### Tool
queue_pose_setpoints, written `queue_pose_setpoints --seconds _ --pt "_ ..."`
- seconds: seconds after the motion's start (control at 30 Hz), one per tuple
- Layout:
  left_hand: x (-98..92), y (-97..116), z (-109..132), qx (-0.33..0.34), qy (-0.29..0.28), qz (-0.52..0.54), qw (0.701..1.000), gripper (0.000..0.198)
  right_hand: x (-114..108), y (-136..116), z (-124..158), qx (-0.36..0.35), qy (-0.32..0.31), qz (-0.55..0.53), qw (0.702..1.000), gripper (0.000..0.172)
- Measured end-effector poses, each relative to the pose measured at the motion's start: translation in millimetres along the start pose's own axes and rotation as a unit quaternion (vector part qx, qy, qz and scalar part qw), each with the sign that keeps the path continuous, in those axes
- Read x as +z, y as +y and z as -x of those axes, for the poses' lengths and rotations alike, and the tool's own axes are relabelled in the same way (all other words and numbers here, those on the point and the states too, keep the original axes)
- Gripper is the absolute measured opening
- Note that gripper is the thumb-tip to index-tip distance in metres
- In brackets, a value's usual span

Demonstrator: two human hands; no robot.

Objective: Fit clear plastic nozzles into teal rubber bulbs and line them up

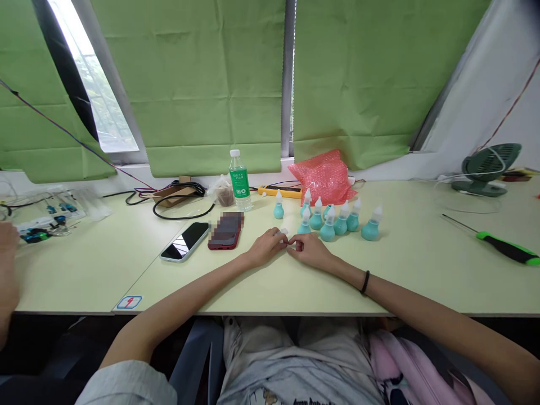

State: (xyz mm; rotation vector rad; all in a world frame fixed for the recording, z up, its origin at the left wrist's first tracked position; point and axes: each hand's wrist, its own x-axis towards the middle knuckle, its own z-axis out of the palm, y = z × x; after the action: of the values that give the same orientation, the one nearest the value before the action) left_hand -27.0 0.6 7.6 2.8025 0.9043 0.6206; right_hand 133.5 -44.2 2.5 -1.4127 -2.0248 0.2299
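Both my hands rest on the pale green table [422, 264], fingertips meeting at the middle. My left hand [266, 246] is closed in a pinch on a small white piece [283, 232], which looks like a cap or nozzle. My right hand [310, 249] is curled closed against it; what it holds is hidden. A black band sits on my right wrist. Just behind my hands stand several teal squeeze bulbs with white nozzles [333, 220], upright in a loose cluster. One more bulb [278, 206] stands apart to the left.
Two phones [185, 241] [226, 230] lie left of my hands. A green-labelled water bottle [239, 181], pink bubble wrap [324, 174], cables and a yellow power strip line the back. A green-handled screwdriver [506, 249] and a fan [487, 169] sit right. Another person's hand [6, 264] shows at far left.
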Motion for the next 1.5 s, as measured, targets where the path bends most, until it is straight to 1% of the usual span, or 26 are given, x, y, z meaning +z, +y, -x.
queue_pose_setpoints --seconds 0.1,0.23,0.37,0.43,0.5,0.53,0.6,0.67,0.73,0.83,0.93,1.0,1.1,1.17,1.23,1.3,1.37,1.43,1.5 --pt "1.1 0.1 -0.9 0.000 0.025 0.106 0.994 0.020 0.1 -0.7 -0.2 0.003 -0.005 0.025 1.000 0.018" --pt "4.5 0.9 -1.6 -0.004 0.077 0.206 0.975 0.019 0.1 -1.5 0.0 -0.001 -0.007 0.031 0.999 0.018" --pt "7.4 -2.2 -3.1 -0.033 0.079 0.277 0.957 0.018 2.4 1.7 -0.1 -0.010 -0.002 0.020 1.000 0.020" --pt "6.3 -1.9 -3.1 -0.044 0.090 0.279 0.955 0.017 3.7 3.4 -0.3 -0.009 0.007 0.009 1.000 0.016" --pt "2.5 1.3 -2.0 -0.053 0.130 0.250 0.958 0.015 4.2 3.9 -0.4 -0.005 0.026 -0.008 1.000 0.013" --pt "-0.1 3.7 -1.1 -0.057 0.157 0.232 0.958 0.014 4.0 3.6 -0.4 -0.005 0.037 -0.019 0.999 0.015" --pt "-6.0 8.4 0.5 -0.059 0.203 0.214 0.954 0.015 3.0 2.2 -0.3 -0.012 0.048 -0.042 0.998 0.024" --pt "-11.3 10.2 1.1 -0.053 0.223 0.235 0.945 0.018 2.0 0.7 -0.2 -0.021 0.031 -0.050 0.998 0.032" --pt "-14.8 6.5 0.2 -0.062 0.225 0.269 0.935 0.023 1.5 0.0 -0.1 -0.023 0.003 -0.040 0.999 0.035" --pt "-16.8 -7.5 -2.5 -0.098 0.216 0.273 0.932 0.023 1.6 0.0 0.3 -0.018 -0.021 -0.017 0.999 0.037" --pt "-17.4 -20.9 -3.9 -0.111 0.184 0.226 0.950 0.018 1.7 -0.8 0.9 -0.023 -0.033 -0.001 0.999 0.040" --pt "-17.8 -24.7 -3.6 -0.101 0.157 0.184 0.965 0.018 1.5 -1.6 1.3 -0.033 -0.042 0.011 0.999 0.040" --pt "-17.5 -23.9 -2.6 -0.057 0.099 0.089 0.990 0.018 1.4 -2.2 1.5 -0.040 -0.050 0.020 0.998 0.038" --pt "-17.1 -22.0 -2.4 -0.037 0.068 0.028 0.997 0.018 1.4 -1.9 1.4 -0.039 -0.051 0.019 0.998 0.036" --pt "-18.9 -20.6 -2.5 -0.030 0.063 -0.007 0.998 0.019 1.5 -1.5 1.2 -0.038 -0.051 0.017 0.998 0.034" --pt "-25.1 -20.1 -2.6 -0.027 0.074 -0.020 0.997 0.019 1.5 -1.4 1.1 -0.036 -0.051 0.016 0.998 0.033" --pt "-36.8 -21.0 -2.0 -0.028 0.078 -0.017 0.996 0.019 1.6 -1.6 1.1 -0.033 -0.053 0.016 0.998 0.032" --pt "-52.4 -23.4 -0.2 -0.032 0.053 -0.008 0.998 0.017 1.8 -1.8 1.1 -0.030 -0.053 0.016 0.998 0.032" --pt "-67.7 -26.8 2.5 -0.032 0.006 -0.007 0.999 0.015 2.2 -1.7 1.1 -0.031 -0.052 0.015 0.998 0.031"
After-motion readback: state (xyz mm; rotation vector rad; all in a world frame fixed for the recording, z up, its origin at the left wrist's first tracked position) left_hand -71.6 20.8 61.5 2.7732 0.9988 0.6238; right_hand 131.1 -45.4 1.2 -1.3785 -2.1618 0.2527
